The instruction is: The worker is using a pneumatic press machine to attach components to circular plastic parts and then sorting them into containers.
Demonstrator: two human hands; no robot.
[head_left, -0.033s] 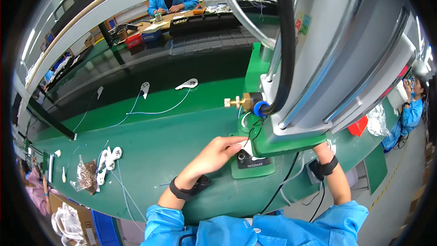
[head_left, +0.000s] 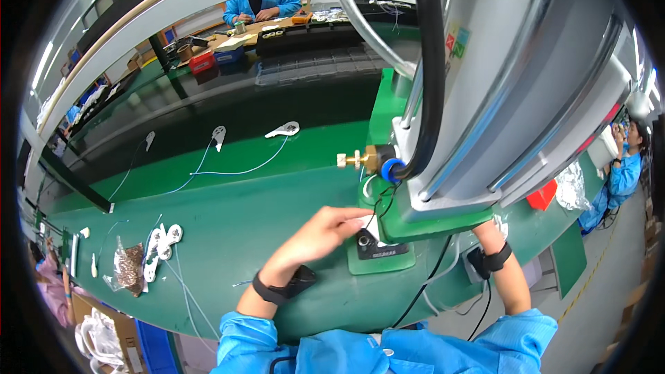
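Note:
My left hand (head_left: 324, 234) is at the left side of the press, its fingertips closed on the edge of a white plastic part (head_left: 373, 227), with the index finger stretched along it. The part sits over a black fixture block (head_left: 389, 249) on a green base (head_left: 381, 266), under the green press head (head_left: 440, 224). That head covers much of the part. My right hand (head_left: 489, 231) reaches behind the press on its right side, so its fingers are hidden. Black bands circle both wrists, the right one (head_left: 497, 257) with a black cord hanging from it.
The press's grey body (head_left: 512, 90) and black hose (head_left: 431, 62) fill the upper right. White parts with cables (head_left: 163, 242) lie left, beside a clear bag of brown pieces (head_left: 129, 266). More cabled white parts (head_left: 282, 129) rest farther back. A red bin (head_left: 542, 196) stands right. Co-workers sit around.

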